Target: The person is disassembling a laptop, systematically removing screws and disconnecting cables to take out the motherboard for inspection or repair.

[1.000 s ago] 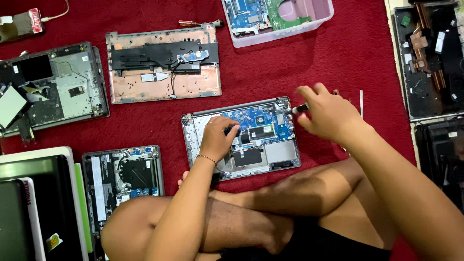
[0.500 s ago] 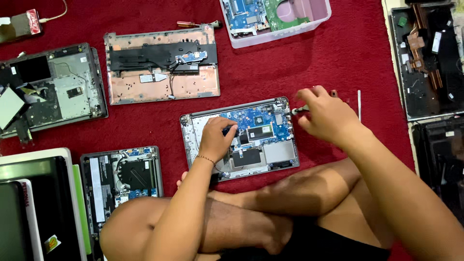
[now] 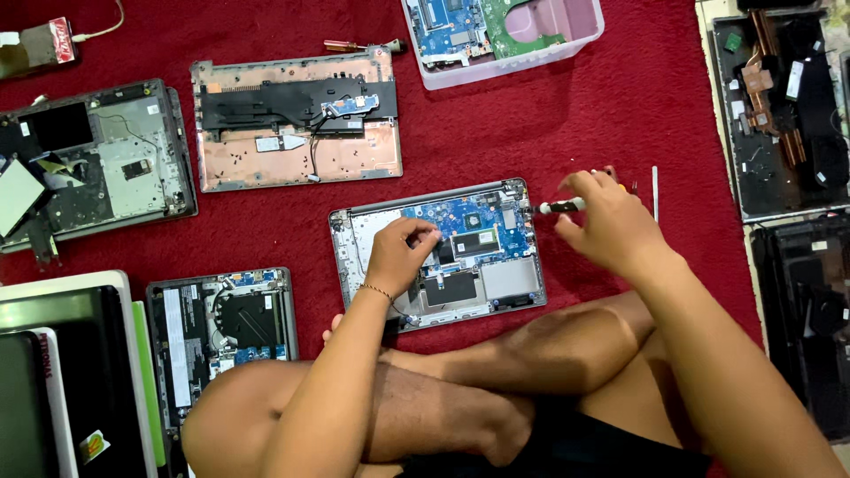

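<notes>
- We're mid-teardown on the opened laptop (image 3: 438,252), right in front of our crossed legs.
- Left hand (image 3: 400,255) rests on its blue motherboard (image 3: 465,223), fingers curled, pinching nothing we can see.
- Right hand (image 3: 606,221) is closed around a screwdriver (image 3: 560,206) at the laptop's right edge; it looks like it needs seating on a screw.
- Behind the laptop: a copper-toned chassis (image 3: 297,119) and a plastic bin (image 3: 509,35). Nothing's in the way.

Floor covered by a deep red carpet (image 3: 549,133), evenly lit and softly shadowed. Beyond the grip, a clear plastic tub (image 3: 522,66) rests on it; right of the grip, a pale strip of bare floor (image 3: 708,106) shows.
</notes>
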